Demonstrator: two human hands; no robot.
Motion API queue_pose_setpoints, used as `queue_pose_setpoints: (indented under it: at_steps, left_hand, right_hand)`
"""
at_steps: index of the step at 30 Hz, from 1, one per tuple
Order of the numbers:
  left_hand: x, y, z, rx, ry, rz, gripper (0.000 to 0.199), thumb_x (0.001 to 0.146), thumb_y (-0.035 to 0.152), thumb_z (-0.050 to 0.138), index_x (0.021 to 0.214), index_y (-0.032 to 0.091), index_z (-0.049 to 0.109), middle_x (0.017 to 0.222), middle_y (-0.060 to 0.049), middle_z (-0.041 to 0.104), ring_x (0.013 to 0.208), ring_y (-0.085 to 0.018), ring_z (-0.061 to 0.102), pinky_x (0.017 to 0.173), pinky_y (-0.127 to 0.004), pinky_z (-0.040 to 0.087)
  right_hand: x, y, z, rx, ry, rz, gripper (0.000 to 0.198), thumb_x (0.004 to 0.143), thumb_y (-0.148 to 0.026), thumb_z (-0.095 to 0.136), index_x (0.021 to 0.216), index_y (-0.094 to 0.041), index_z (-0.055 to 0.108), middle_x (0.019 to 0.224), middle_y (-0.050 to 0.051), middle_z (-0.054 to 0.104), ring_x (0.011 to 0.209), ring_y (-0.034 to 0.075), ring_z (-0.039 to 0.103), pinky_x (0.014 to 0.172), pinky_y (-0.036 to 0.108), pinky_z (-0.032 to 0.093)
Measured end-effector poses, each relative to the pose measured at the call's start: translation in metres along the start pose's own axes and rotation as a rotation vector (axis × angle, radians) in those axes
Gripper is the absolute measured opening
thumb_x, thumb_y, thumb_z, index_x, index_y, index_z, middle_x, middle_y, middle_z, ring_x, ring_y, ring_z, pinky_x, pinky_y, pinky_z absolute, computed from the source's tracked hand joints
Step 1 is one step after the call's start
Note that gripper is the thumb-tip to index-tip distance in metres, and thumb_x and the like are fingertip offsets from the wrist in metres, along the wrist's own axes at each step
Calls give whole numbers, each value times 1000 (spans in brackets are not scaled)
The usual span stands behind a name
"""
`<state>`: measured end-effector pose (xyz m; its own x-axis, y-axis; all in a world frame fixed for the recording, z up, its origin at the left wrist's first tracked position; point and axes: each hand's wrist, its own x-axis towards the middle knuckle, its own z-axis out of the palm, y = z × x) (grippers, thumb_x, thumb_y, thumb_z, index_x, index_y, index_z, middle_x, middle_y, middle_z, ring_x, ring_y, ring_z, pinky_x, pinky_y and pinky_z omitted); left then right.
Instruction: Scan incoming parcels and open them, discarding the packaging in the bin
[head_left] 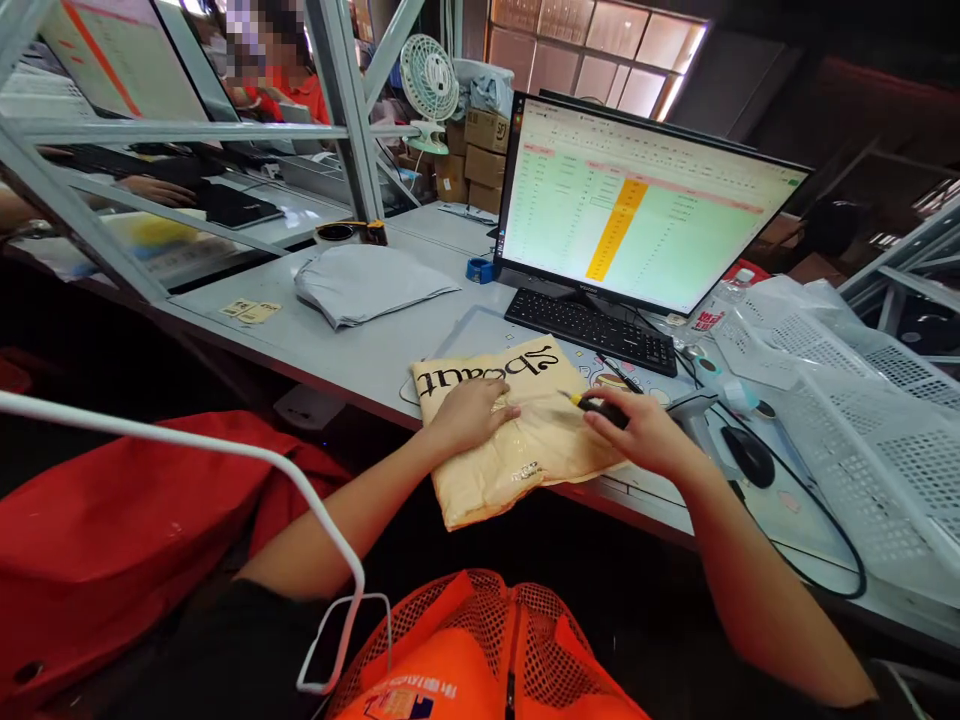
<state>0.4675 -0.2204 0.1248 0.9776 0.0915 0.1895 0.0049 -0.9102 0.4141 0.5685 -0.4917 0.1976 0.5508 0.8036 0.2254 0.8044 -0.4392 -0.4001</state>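
Yellow-tipped cutter gripped in our right hand, left hand spread on the cream mailer | mailer overhangs the desk's front edge, keyboard beyond | we'd best keep the tip shallow, left hand off its line

Package is pale yellow, black lettering. Tool is black, yellow tip. Vest orange, mesh pattern. Screen shows pale green, orange column, pink bands. Keyboard and mouse black. Surface light grey.
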Motion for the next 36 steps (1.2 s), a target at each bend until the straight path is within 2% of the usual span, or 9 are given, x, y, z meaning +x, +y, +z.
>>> queue_pose_setpoints:
  at_steps: [6, 12, 18, 21, 25, 28, 31, 33, 36]
  left_hand:
    - [-14, -9, 12, -58, 269, 127, 26, 107, 33, 55, 95, 18, 72, 98, -8, 76, 96, -26, 71, 86, -38, 52]
    - [-17, -16, 7, -32, 389, 296, 40, 112, 40, 44, 93, 19, 72, 95, -7, 78, 87, -23, 72, 78, -35, 48]
    - [-24, -27, -21, 50, 245, 90, 51, 111, 49, 38, 87, 19, 73, 90, -10, 76, 87, -26, 71, 78, -36, 48]
    - [-14, -20, -38, 12, 72, 47, 40, 107, 49, 46, 106, 21, 76, 111, -9, 78, 104, -27, 72, 86, -37, 51]
    - [12, 2, -43, 38, -24, 102, 48, 103, 57, 53, 130, 21, 71, 133, -11, 72, 123, -31, 66, 99, -40, 51]
    - [29, 17, -34, 119, -94, 126, 40, 100, 53, 59, 117, 20, 74, 123, -12, 73, 117, -32, 66, 90, -40, 52]
    - [37, 24, -26, 133, -73, 137, 27, 102, 40, 54, 100, 20, 73, 107, -9, 75, 104, -28, 68, 82, -37, 51]
    - [37, 23, -23, 136, -45, 139, 27, 103, 35, 50, 98, 20, 72, 103, -9, 75, 100, -27, 68, 81, -37, 50]
    - [35, 17, -24, 161, -68, 156, 27, 102, 39, 53, 104, 20, 72, 110, -10, 74, 107, -28, 67, 86, -37, 51]
  right_hand:
    - [0, -17, 28, -159, -97, -32, 33, 102, -39, 64, 129, -24, 74, 118, 8, 78, 104, 27, 73, 90, 37, 55]
    - [7, -27, 33, -346, -2, -30, 37, 102, -41, 63, 135, -26, 73, 117, 9, 75, 98, 27, 72, 79, 34, 54]
    - [-26, 65, 3, -505, 307, 437, 42, 102, -49, 59, 129, -21, 74, 107, 14, 75, 91, 30, 69, 79, 39, 52]
    - [-47, 103, 18, -508, 185, 577, 45, 103, -48, 57, 131, -16, 72, 107, 17, 74, 95, 32, 68, 84, 42, 53]
    - [-60, 106, 47, -503, 102, 647, 50, 105, -40, 50, 143, -10, 64, 132, 26, 65, 116, 39, 64, 95, 50, 53]
    - [-52, 79, 52, -446, 208, 555, 50, 103, -32, 50, 143, -7, 64, 133, 26, 64, 122, 41, 61, 103, 55, 50]
    - [-29, 32, 60, -248, 329, 250, 42, 103, -31, 49, 136, -12, 68, 131, 21, 67, 123, 34, 61, 111, 50, 48]
    - [-11, -1, 74, -130, 286, 58, 39, 104, -32, 51, 133, -14, 69, 134, 18, 68, 126, 31, 60, 114, 46, 46]
    - [13, -36, 99, -91, 157, -12, 31, 102, -27, 55, 124, -13, 71, 132, 17, 68, 124, 31, 59, 112, 44, 46]
